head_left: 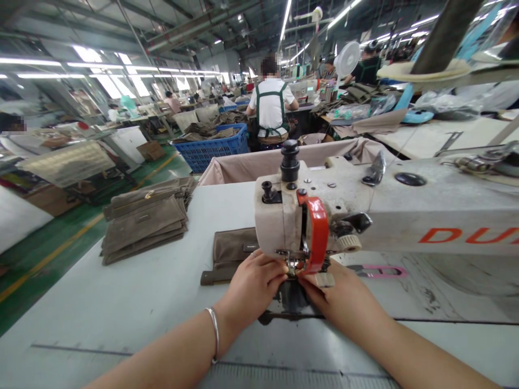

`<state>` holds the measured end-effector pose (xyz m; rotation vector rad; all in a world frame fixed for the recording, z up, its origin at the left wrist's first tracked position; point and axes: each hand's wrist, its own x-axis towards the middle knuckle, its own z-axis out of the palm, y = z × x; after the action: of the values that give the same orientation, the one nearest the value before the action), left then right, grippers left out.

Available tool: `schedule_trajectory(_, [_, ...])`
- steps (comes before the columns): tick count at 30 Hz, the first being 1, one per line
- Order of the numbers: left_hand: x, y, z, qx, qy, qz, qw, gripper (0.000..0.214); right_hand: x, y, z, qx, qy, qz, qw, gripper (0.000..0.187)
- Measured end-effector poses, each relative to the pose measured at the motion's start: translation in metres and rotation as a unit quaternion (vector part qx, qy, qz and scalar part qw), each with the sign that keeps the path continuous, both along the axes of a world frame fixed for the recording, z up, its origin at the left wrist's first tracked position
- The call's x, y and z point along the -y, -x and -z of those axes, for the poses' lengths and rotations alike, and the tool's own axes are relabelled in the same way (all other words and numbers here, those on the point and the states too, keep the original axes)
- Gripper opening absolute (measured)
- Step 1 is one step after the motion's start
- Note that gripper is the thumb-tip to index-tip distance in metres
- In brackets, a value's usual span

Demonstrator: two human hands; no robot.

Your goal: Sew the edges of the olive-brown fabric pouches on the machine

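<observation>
A beige industrial sewing machine [365, 210] with an orange guard [317, 233] stands on the white table [121, 302]. My left hand [253, 286] is under the machine's head, fingers pinched together at the needle area. My right hand [340, 300] meets it from the right, fingers also pinched at the same spot; a bandage wraps one fingertip. What they hold is too small to make out. A brown fabric piece [231, 254] lies flat behind my left hand. A silver bangle [213, 332] is on my left wrist.
A stack of brown fabric pieces [144, 219] lies at the table's left. Pink-handled snips [379, 270] lie right of the needle. A beige cloth bin [251, 162] and a blue crate [214, 146] stand behind. A person in a green apron [271, 105] works ahead.
</observation>
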<state>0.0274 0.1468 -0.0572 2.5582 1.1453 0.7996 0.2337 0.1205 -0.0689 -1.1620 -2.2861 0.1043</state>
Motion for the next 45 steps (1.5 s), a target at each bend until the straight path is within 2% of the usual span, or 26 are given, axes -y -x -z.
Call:
schedule_trajectory(7, [0.0003, -0.0016, -0.0001, 0.003, 0.007, -0.009, 1.0, 0.009, -0.0003, 0.0009, -0.0024, -0.012, 0.009, 0.005, 1.0, 0.02])
schedule_trajectory(13, [-0.0036, -0.0026, 0.0042, 0.018, -0.017, -0.012, 1.0, 0.01, -0.0015, 0.0011, 0.0012, -0.02, -0.004, 0.004, 1.0, 0.019])
schedule_trajectory(29, [-0.0033, -0.0026, 0.0018, 0.002, 0.009, -0.018, 1.0, 0.009, 0.0014, 0.0057, -0.0032, -0.019, 0.023, 0.024, 0.999, 0.019])
schedule_trajectory(36, [0.0009, -0.0006, 0.0029, 0.022, 0.022, 0.007, 0.999, 0.01, 0.006, 0.0054, -0.003, -0.026, 0.031, 0.011, 0.999, 0.017])
schedule_trajectory(42, [-0.0008, -0.0028, 0.0026, 0.007, 0.017, -0.02, 1.0, 0.008, 0.0031, 0.0056, -0.0001, -0.036, 0.036, 0.017, 0.999, 0.019])
schedule_trajectory(45, [0.0, -0.004, -0.0031, -0.013, 0.026, -0.033, 0.999, 0.009, 0.0022, 0.0047, 0.0003, -0.04, 0.037, 0.015, 0.998, 0.021])
